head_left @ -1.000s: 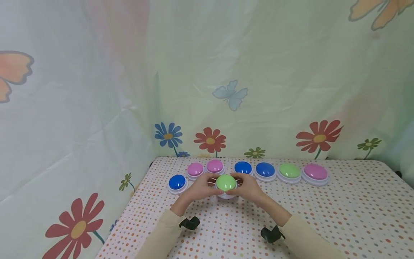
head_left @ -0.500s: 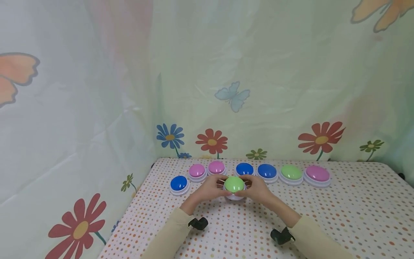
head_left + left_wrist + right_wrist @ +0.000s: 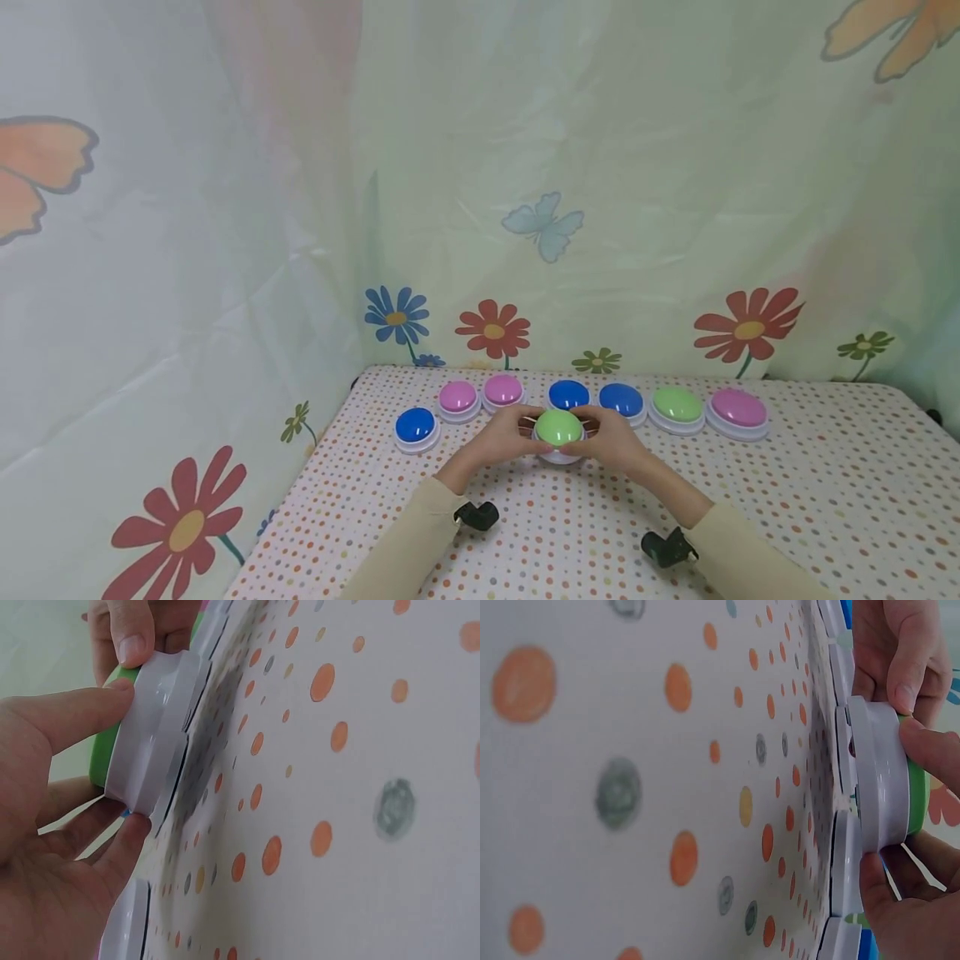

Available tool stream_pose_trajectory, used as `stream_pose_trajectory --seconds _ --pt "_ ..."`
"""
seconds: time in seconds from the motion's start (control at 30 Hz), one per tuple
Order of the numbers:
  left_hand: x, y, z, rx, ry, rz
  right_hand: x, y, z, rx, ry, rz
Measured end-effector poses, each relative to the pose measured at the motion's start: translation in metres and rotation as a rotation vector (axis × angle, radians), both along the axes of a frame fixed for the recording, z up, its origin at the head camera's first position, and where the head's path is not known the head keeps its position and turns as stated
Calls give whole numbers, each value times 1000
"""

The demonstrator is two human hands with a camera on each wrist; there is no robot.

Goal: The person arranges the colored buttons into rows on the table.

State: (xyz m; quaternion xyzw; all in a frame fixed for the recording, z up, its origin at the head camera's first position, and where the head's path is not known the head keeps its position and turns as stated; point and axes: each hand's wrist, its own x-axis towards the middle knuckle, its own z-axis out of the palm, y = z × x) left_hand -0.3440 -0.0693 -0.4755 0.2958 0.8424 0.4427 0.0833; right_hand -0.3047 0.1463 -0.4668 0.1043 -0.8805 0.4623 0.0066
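Note:
A push button with a domed green top [image 3: 558, 427] and a white base [image 3: 150, 727] is held between both hands, slightly tilted. It appears raised a little off the table, with a shadow beside it in the left wrist view. My left hand [image 3: 504, 437] grips its left side, thumb at the near edge and fingers round the base. From the right, my right hand [image 3: 615, 437] grips it the same way, the two thumbs close together. Just behind it, a blue button [image 3: 568, 395] is partly hidden by the held button and right hand.
Left of the hands stand a blue button [image 3: 416, 426] and two pink buttons [image 3: 457, 396]. To the right, another blue button [image 3: 621, 400], a green button [image 3: 677, 404] and a pink button [image 3: 738, 407] form a row. The dotted tablecloth [image 3: 555, 542] meets a flowered curtain [image 3: 637, 208].
Both hands have moved to the right together, carrying the green button from in front of the pink button to in front of the blue one. The other buttons stay in place.

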Motion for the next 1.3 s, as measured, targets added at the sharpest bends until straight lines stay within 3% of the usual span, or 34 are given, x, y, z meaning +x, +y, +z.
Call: stream_pose_trajectory --seconds 0.17,0.47,0.77,1.3 --pt "-2 4 -1 15 1 -1 0 4 0 -4 -6 -4" --pt "-2 13 -5 27 1 -57 2 14 -4 -35 -8 9" --pt "-1 15 -7 -2 -41 -31 2 16 -11 -55 -7 7" --pt "-2 16 -12 9 -47 -22 3 15 -15 -41 -20 -13"
